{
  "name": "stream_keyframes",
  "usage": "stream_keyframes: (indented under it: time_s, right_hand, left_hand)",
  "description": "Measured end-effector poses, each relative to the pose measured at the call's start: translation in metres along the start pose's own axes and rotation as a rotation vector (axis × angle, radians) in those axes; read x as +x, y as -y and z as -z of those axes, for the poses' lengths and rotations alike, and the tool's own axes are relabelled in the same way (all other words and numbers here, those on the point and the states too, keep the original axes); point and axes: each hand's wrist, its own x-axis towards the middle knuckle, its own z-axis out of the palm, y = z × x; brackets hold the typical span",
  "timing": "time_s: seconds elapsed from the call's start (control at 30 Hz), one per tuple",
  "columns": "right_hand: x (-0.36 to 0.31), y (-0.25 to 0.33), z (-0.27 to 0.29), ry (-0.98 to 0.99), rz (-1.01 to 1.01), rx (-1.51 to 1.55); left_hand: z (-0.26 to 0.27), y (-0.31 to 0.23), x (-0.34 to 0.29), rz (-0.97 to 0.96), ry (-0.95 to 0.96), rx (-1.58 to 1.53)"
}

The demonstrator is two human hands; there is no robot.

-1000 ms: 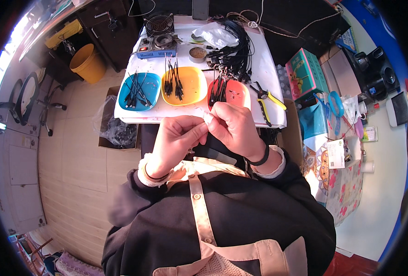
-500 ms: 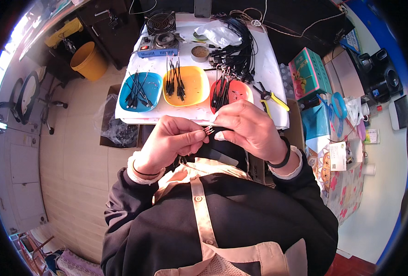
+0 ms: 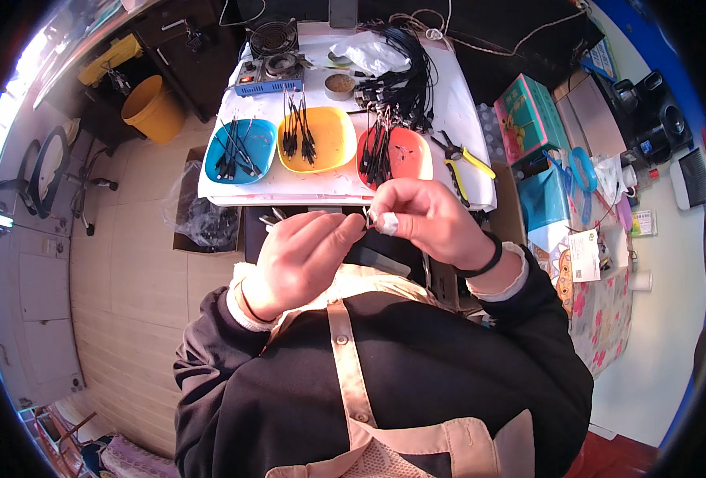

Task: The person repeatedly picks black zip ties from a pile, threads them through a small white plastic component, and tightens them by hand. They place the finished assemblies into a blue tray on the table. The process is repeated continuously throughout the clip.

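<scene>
Pinching thin wire ends [image 3: 367,216], the left hand [image 3: 301,253] steadied from the left; the right hand [image 3: 434,225] had thumb and forefinger closed on the same spot, likely for fine control. Wires sat between the hands, off the near edge of the desk [image 3: 321,190], probably for elbow room. Cables [image 3: 291,143] in the yellow bowl [image 3: 339,137] leaned over its far rim, presumably for easy grabbing. Pliers [image 3: 455,152] lay right, handles near, apparently for reach.
</scene>
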Motion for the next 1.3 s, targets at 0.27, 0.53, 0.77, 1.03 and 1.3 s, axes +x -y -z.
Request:
stream_keyframes:
  time_s: [0.27, 0.53, 0.77, 1.03, 1.3]
  right_hand:
    - [-0.012, 0.003, -0.005, -0.129, 0.297, -0.626]
    - [-0.010, 0.010, -0.012, -0.148, 0.580, -0.971]
    - [-0.007, -0.016, -0.004, -0.176, -0.399, 0.421]
    - [-0.004, -0.009, -0.004, -0.205, 0.555, -1.045]
    - [0.001, -0.019, -0.013, -0.164, -0.094, -0.226]
  left_hand:
    - [0.003, 0.000, -0.008, 0.758, 0.099, -0.958]
    - [-0.001, -0.001, -0.005, 0.618, 0.110, -0.736]
    - [-0.010, 0.000, -0.011, -0.087, 0.137, 0.210]
    - [-0.014, 0.004, -0.020, 0.709, 0.041, -0.604]
    - [-0.020, 0.002, -0.022, 0.173, -0.001, -0.034]
